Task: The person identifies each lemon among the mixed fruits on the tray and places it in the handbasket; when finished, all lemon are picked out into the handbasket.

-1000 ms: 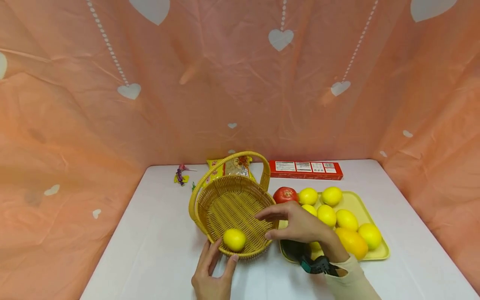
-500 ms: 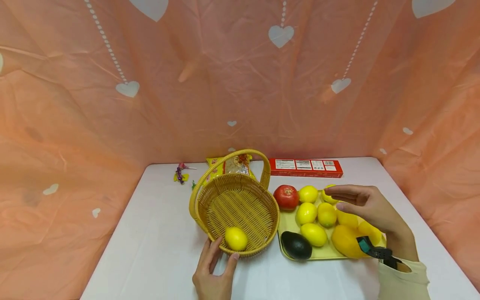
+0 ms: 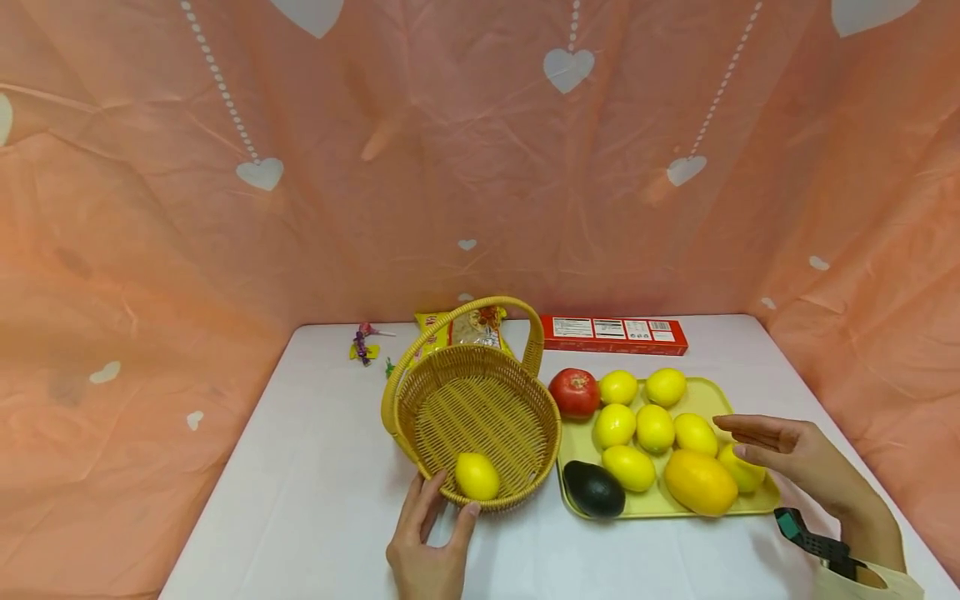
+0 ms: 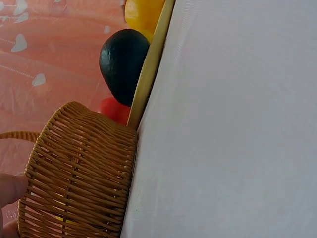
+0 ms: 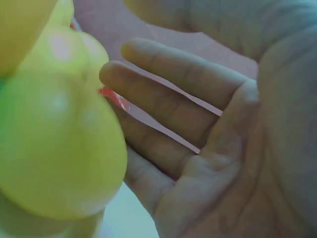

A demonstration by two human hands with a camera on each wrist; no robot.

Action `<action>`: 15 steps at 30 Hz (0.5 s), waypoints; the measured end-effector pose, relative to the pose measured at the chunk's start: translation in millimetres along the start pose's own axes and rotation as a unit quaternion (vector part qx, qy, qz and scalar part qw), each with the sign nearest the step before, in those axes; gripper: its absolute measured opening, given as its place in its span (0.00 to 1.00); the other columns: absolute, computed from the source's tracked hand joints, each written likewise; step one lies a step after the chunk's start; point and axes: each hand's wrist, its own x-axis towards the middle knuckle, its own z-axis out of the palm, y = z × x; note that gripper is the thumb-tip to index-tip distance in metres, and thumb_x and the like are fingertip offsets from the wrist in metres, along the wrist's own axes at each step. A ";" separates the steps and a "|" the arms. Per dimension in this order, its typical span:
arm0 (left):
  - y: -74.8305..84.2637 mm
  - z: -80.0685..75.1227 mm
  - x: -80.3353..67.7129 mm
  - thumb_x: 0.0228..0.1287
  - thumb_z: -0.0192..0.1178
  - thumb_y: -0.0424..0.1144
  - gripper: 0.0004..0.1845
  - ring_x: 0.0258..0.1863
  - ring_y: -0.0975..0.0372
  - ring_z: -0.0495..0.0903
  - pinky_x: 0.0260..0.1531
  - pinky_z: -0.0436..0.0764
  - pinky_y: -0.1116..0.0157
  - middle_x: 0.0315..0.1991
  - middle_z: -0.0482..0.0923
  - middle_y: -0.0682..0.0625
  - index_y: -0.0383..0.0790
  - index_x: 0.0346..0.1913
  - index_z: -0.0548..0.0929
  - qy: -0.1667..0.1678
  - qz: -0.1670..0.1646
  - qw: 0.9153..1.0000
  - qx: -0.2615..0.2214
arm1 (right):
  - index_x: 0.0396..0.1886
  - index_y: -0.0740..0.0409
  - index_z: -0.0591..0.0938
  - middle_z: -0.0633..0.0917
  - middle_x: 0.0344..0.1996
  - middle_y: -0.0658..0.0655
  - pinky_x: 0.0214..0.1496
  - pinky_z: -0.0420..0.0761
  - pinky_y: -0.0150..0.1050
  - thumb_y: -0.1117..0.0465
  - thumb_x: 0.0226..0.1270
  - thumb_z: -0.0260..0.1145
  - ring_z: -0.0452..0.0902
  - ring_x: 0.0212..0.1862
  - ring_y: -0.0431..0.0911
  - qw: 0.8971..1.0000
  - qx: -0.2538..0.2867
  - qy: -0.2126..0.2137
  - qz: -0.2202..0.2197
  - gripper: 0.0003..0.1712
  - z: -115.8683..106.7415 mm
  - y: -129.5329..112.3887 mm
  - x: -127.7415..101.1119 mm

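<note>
My left hand (image 3: 427, 542) holds the near rim of a round wicker basket (image 3: 480, 412), its fingertips and thumb at the edge. Inside, close to those fingers, lies one lemon (image 3: 477, 477). The basket's arched handle rises over its far side. To the right, my right hand (image 3: 802, 458) hovers with fingers extended at the right end of a yellow tray (image 3: 708, 393), beside a lemon (image 3: 738, 471). In the right wrist view nothing is in its palm, and that yellow fruit (image 5: 64, 148) is right at the fingers.
The tray also bears several lemons (image 3: 628, 468), a mango (image 3: 700, 482), a dark avocado (image 3: 593, 489) and, at its far left corner, a red pomegranate (image 3: 574, 393). Behind are a red box (image 3: 615, 335), a yellow snack bag (image 3: 476, 329) and wrapped candies (image 3: 363, 348).
My right hand has moved from above the basket across the tray to its right end, bringing the avocado and lemons into view. The left hand has stayed at the basket rim.
</note>
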 end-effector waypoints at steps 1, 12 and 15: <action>0.0 -0.1 0.0 0.57 0.85 0.32 0.30 0.66 0.40 0.85 0.59 0.80 0.82 0.75 0.75 0.31 0.41 0.64 0.90 0.000 0.001 1.000 -0.002 | 0.71 0.72 0.80 0.88 0.60 0.32 0.54 0.85 0.21 0.70 0.82 0.65 0.82 0.59 0.24 1.000 -0.008 -0.005 0.010 0.23 -0.8 2.6 -2.8; 1.2 -0.6 -0.7 0.56 0.85 0.33 0.29 0.65 0.41 0.86 0.63 0.86 0.59 0.75 0.75 0.31 0.42 0.63 0.90 0.001 0.001 1.000 -0.004 | 0.75 0.68 0.78 0.85 0.62 0.25 0.53 0.82 0.19 0.67 0.83 0.65 0.75 0.59 0.16 0.995 -0.011 -0.053 0.084 0.25 -9.1 17.8 -37.2; 1.2 -1.1 -0.6 0.57 0.85 0.33 0.29 0.64 0.41 0.86 0.63 0.86 0.57 0.75 0.75 0.31 0.42 0.63 0.90 0.001 0.001 1.000 -0.004 | 0.75 0.65 0.79 0.83 0.59 0.20 0.52 0.84 0.20 0.67 0.83 0.64 0.77 0.56 0.16 0.992 0.010 -0.068 0.109 0.25 -12.6 17.6 -42.2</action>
